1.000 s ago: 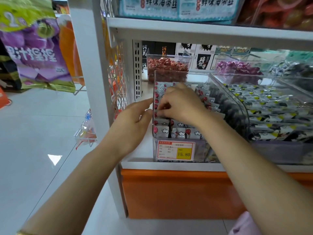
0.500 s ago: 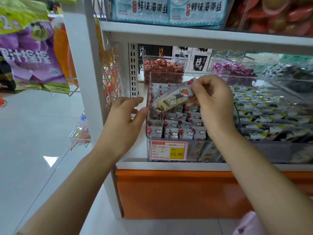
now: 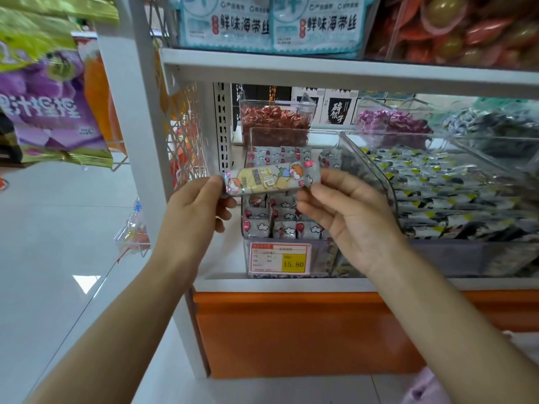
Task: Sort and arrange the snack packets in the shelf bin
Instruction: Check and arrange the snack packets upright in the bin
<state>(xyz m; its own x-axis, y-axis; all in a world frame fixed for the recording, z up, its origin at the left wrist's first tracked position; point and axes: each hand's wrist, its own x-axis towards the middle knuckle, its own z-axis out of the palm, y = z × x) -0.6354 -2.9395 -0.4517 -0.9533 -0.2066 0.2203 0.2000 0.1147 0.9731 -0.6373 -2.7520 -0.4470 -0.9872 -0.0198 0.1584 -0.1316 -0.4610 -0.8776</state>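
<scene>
A long yellow snack packet (image 3: 269, 178) with cartoon figures is held level in front of the clear shelf bin (image 3: 291, 134). My left hand (image 3: 192, 211) pinches its left end and my right hand (image 3: 347, 217) pinches its right end. Inside the bin stand rows of small grey packets (image 3: 284, 228) printed with clouds and red dots. My hands hide part of those rows.
A yellow price tag (image 3: 280, 257) reading 15.80 sits on the bin's front. A larger clear bin (image 3: 466, 258) of black-and-white packets stands to the right. Bins of red (image 3: 274, 119) and purple (image 3: 390, 123) sweets stand behind. A white shelf post (image 3: 134, 112) rises at left.
My right hand lifted the yellow packet out of the bin and turned it level. My left hand left the bin's side and took the packet's left end.
</scene>
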